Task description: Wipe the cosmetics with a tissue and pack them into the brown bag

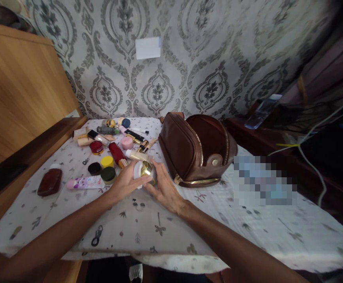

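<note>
In front of the brown bag, both my hands close around a small jar with a shiny gold top (146, 168). My left hand (124, 181) grips it from the left, together with something white and soft-looking (137, 171), possibly a wipe. Curled round the jar's right side is my right hand (165, 188); its fingers hide much of the jar. A cream tube (138, 155) lies just beyond the hands. Close to my left hand are a dark green-lidded jar (108, 175), a yellow-lidded jar (107, 161) and a red bottle (117, 154).
The brown cosmetic bag (178, 151) stands unzipped on the patterned cloth (124, 232). Several cosmetics, including a pink jar (127, 142), spread left of it. A purple-and-white tube (85, 182) and dark red bottle (50, 182) lie farther left. A clear bottle (262, 112) and cables are at right.
</note>
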The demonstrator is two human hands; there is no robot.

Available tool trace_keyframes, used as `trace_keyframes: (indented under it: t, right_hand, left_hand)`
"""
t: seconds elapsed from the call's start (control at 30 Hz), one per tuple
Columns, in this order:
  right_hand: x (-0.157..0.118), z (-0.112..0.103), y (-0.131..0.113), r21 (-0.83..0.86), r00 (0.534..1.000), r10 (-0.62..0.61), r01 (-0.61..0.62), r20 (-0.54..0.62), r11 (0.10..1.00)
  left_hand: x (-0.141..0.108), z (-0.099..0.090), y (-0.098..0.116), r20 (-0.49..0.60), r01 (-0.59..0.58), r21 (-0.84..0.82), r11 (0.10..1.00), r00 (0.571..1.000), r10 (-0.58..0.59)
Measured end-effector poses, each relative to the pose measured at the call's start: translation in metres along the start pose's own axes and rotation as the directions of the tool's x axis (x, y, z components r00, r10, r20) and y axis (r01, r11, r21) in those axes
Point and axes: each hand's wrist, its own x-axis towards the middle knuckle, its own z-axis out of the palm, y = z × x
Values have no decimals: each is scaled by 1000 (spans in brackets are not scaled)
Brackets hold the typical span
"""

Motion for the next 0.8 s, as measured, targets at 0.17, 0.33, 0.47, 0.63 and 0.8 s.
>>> trace_keyframes:
  t: [0.17,0.33,0.47,0.63,0.8]
  right_hand:
    - [3,-2,1,90,999,4,-1,-40,996]
    - [4,1,1,120,974,177,-161,-143,980]
    - [5,0,-3,57,969,177,-170,-174,984]
    - [6,-3,-4,-24,971,167,-173,-170,985]
    - [6,-3,-3,47,979,174,-170,-106,984]
  left_hand:
    - [1,-4,-2,-84,16,252,968,996,6]
    - [1,-4,-1,-70,4,301,954,997,18]
    - [0,-2,-2,-77,-25,355,935,995,56]
    - [-5,1,-6,-59,-116,488,865,984,166]
    - [-8,-1,0,-12,-240,455,857,961,276]
